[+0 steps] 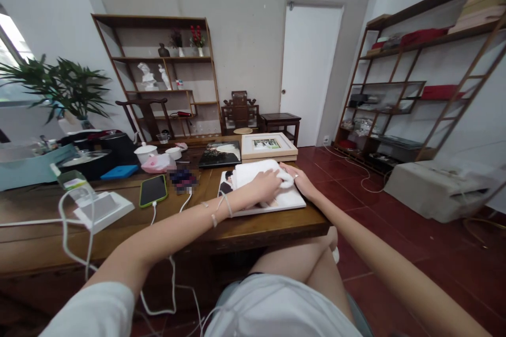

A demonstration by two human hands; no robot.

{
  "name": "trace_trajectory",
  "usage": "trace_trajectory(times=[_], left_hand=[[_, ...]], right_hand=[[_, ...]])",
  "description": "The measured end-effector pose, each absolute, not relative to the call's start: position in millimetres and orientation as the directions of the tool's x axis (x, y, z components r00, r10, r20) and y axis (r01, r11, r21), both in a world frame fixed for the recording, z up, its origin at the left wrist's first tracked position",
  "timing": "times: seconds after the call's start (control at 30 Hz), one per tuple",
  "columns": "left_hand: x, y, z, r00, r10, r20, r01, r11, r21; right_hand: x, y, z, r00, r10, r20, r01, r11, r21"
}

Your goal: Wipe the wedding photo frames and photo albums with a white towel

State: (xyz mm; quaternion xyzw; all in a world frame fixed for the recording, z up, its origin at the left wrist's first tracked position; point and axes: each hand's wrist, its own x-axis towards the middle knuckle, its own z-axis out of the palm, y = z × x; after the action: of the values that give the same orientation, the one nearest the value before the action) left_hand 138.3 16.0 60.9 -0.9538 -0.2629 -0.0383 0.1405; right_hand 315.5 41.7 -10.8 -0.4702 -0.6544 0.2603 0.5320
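A white cloth [250, 171] lies bunched over a photo panel [291, 202] at the table's near right corner. My left hand [267, 187] is closed on the cloth, its fingers pressed into the folds on top of the panel. At the panel's right edge, my right hand [301, 181] grips the side with its fingers close to the cloth; a ring shows on one finger. Part of a printed dark-clothed figure shows on the panel left of the cloth. The rest of the picture is mostly hidden by the cloth and my left hand.
Behind the panel lie a dark photo board [220, 155] and a pale wooden frame [269, 147]. Left of it are a charging phone [154, 190], a pink-and-white packet [158, 163], a white cup [145, 154] and loose white cables. The wooden table [272, 225] ends just right of the panel.
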Motion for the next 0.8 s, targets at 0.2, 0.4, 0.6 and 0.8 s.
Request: trace_trajectory(times=[0.2,0.4,0.6,0.8], left_hand=[[150.0,52.0,58.4,0.863,0.463,0.204,0.5,-0.843,-0.198],[114.0,-30.0,57.8,0.911,0.396,0.113,0.412,-0.874,-0.259],[62.7,-46.3,59.5,0.817,0.571,0.08,0.57,-0.779,-0.261],[49.4,-6.6,38.2,0.629,0.76,0.161,0.756,-0.55,-0.355]], right_hand=[[314.4,39.2,-8.6,0.028,0.867,0.497,0.353,0.456,-0.817],[310.5,33.6,-8.5,-0.031,0.843,0.537,0.499,0.478,-0.722],[308.0,27.7,-3.9,-0.118,0.828,0.548,0.601,0.499,-0.625],[305.7,27.4,-0.4,-0.107,0.849,0.517,0.607,0.468,-0.643]])
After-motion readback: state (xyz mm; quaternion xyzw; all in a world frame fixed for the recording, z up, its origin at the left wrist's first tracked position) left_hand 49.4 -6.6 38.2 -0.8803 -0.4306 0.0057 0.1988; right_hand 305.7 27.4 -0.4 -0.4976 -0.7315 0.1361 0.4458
